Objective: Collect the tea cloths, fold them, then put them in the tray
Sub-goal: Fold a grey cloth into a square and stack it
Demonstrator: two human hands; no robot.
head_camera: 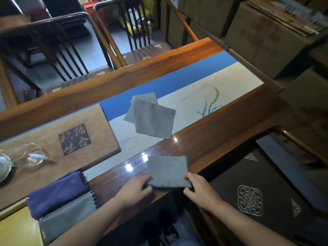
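Roughly midway, judging from the layout: two cloths are already sitting folded, one is being folded, and a loose pile is still waiting.

Long wooden tea table (221,137) is carrying everything. A blue-and-cream painted table runner (204,93) is lying along its middle. On the runner, unfolded grey tea cloths (150,116) are lying overlapped, well apart from both hands; there look to be two, but I cannot tell the count for certain. These are still needing collection and folding.

Wooden tea board (74,137) with carved characters is sitting at the left, bearing clear glassware (26,155).

Container: at the near left, what appears to be the tray (14,229), a yellowish surface only partly in view, is holding a folded purple tea cloth (56,192) and, just beside it on the near side, a folded grey tea cloth (69,215). Whether both are lying fully inside the tray I cannot tell; its rim is cut off.

Work in hand: a folded grey cloth (167,171) is lying at the near table edge. Left hand (134,188) is pinching its near-left corner, fingers curled on the fabric. Right hand (198,187) is pinching the near-right corner likewise.

Remaining, by judgement: finishing this fold, placing it, then the pile.
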